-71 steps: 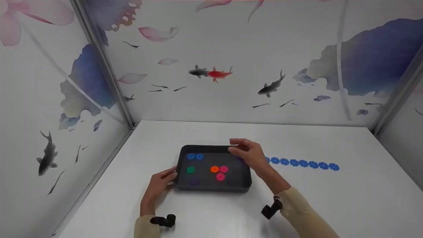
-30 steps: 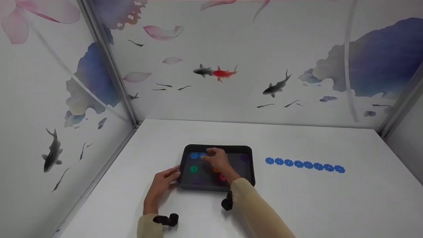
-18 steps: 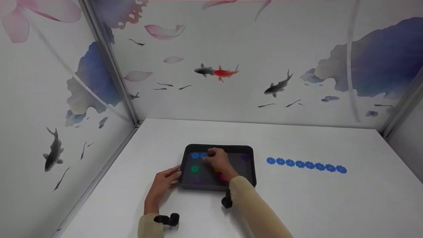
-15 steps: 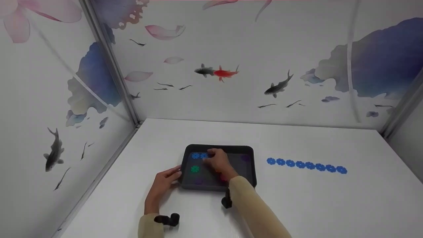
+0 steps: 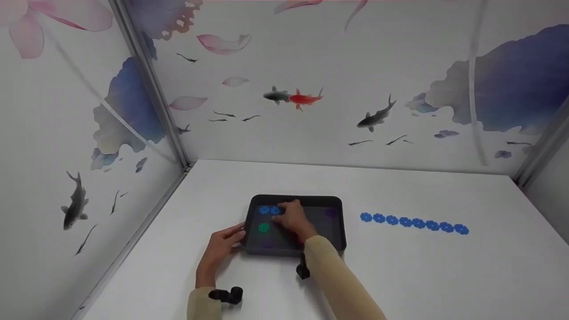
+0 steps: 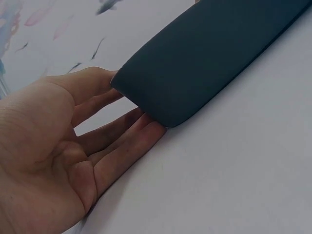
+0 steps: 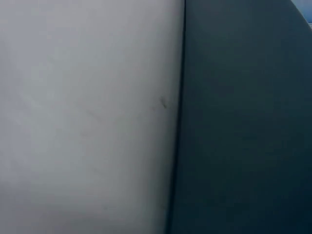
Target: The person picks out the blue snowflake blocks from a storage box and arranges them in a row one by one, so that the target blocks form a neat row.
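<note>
My left hand [image 5: 220, 245] touches the left side of a dark rectangular tray [image 5: 295, 254], its fingers fairly straight. In the left wrist view the thumb [image 6: 92, 82] meets the rim and other fingers [image 6: 131, 146] reach the lower corner. Inside the tray are two blue flower-shaped discs [image 5: 264, 210] at the back left. My right hand [image 5: 295, 220] reaches in with thumb and index finger at the right-hand blue disc [image 5: 275, 210]; whether they pinch it is unclear. The right wrist view shows only the tray's outer wall [image 7: 243, 117] and the table.
A green disc [image 5: 263, 227] and purple discs [image 5: 268, 243] [image 5: 330, 213] lie in the tray. Red-pink shows beneath the right wrist. Right of the tray, several blue discs [image 5: 418, 223] form a row on the white table [image 5: 400, 275]. Printed walls [image 5: 311, 142] enclose the table.
From above the tray's right side, my right hand has moved left and down to the blue discs, covering the orange one. Lately it shifts only slightly. The left hand stays at the tray.
</note>
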A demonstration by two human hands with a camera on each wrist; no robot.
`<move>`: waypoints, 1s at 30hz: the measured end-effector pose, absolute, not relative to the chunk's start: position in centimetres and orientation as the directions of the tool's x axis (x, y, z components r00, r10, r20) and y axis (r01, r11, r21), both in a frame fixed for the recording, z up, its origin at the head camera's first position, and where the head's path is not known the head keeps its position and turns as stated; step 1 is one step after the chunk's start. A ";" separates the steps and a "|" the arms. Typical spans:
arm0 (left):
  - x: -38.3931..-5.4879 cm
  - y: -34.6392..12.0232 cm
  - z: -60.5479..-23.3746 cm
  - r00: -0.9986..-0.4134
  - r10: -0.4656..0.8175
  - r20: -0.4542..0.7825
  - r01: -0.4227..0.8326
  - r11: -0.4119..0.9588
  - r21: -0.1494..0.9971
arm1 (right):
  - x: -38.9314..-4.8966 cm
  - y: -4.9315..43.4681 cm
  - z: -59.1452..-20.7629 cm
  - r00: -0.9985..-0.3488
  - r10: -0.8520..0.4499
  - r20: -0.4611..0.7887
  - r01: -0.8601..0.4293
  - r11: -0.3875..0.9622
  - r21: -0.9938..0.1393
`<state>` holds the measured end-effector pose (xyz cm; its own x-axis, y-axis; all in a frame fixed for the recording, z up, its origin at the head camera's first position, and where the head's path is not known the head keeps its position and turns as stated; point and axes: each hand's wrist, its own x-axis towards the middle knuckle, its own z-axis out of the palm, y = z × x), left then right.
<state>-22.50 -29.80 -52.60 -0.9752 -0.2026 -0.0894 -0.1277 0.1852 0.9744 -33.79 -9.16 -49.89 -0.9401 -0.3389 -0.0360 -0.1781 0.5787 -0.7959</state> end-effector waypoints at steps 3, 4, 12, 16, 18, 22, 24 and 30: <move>-22.5 -29.8 -52.7 -0.976 -0.197 -0.091 -0.128 0.184 0.975 | -33.7 -9.2 -49.9 -0.946 -0.323 -0.024 -0.185 0.600 -0.779; -22.6 -29.8 -52.7 -0.977 -0.195 -0.089 -0.126 0.189 0.974 | -33.7 -9.3 -49.9 -0.948 -0.318 -0.012 -0.193 0.604 -0.773; -22.6 -30.0 -52.7 -0.979 -0.183 -0.085 -0.121 0.196 0.973 | -33.7 -9.7 -50.3 -0.954 -0.292 0.070 -0.241 0.608 -0.757; -22.6 -30.0 -52.7 -0.978 -0.190 -0.085 -0.117 0.167 0.979 | -33.8 -9.7 -50.3 -0.947 -0.315 0.064 -0.258 0.626 -0.736; -22.5 -29.9 -52.6 -0.978 -0.191 -0.082 -0.114 0.162 0.980 | -33.9 -9.8 -50.1 -0.942 -0.333 0.052 -0.264 0.635 -0.726; -22.5 -29.9 -52.5 -0.979 -0.190 -0.072 -0.106 0.174 0.979 | -34.1 -9.8 -49.7 -0.933 -0.359 0.014 -0.256 0.636 -0.728; -22.5 -29.9 -52.5 -0.979 -0.191 -0.067 -0.101 0.173 0.980 | -34.2 -9.8 -49.6 -0.931 -0.365 0.008 -0.256 0.637 -0.727; -22.5 -29.9 -52.8 -0.982 -0.180 -0.062 -0.095 0.179 0.979 | -34.2 -9.6 -49.9 -0.928 -0.373 0.001 -0.268 0.664 -0.698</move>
